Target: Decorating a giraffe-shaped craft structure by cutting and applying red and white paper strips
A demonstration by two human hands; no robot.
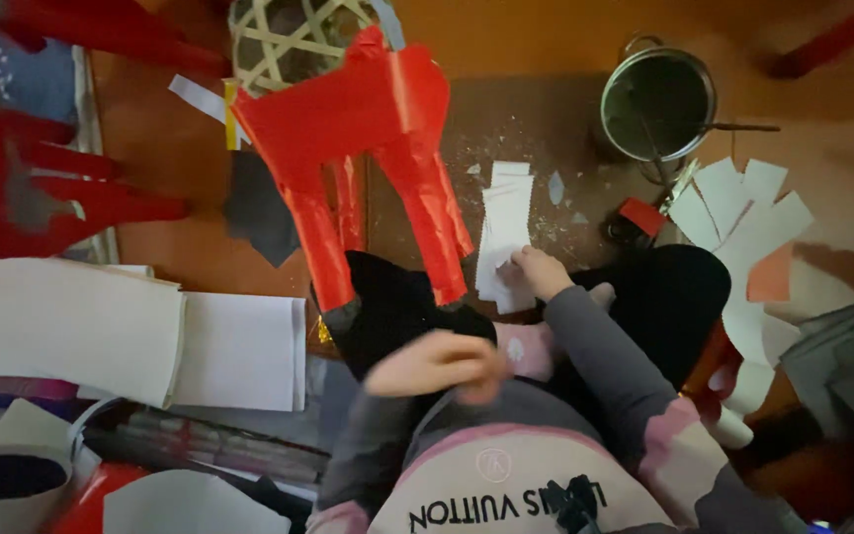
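Nearest the camera, the person's left hand [437, 364] hovers close to the chest above a dark-trousered knee, fingers curled loosely inward; it is blurred, so whether it pinches anything cannot be told. The sweatshirt's printed front is cut off by the lower edge of the view.

A little farther out, the right hand [541, 271] reaches forward across the lap, and its fingertips press narrowly onto the lower end of a stack of white paper strips [503, 232], as if pinning or lifting the top one (the thumb is hidden beneath the fingers). The stack lies on a brown mat on the floor, just ahead of the knees, where either hand can reach it.

Just left of the stack, a red paper-covered frame [358, 129] stands tilted, and its two long red flaps hang down onto the person's knee, probably so the covering stays within working reach. Behind it a woven bamboo lattice [289, 40] shows through, mostly hidden by the red sheet.

To the right lie white paper cut-outs [743, 213], fanned near a small red piece. Beyond them sits a metal pot [657, 104] with something dark inside; its contents are too dim to make out. Stacked white sheets [71, 321] rest at the left.
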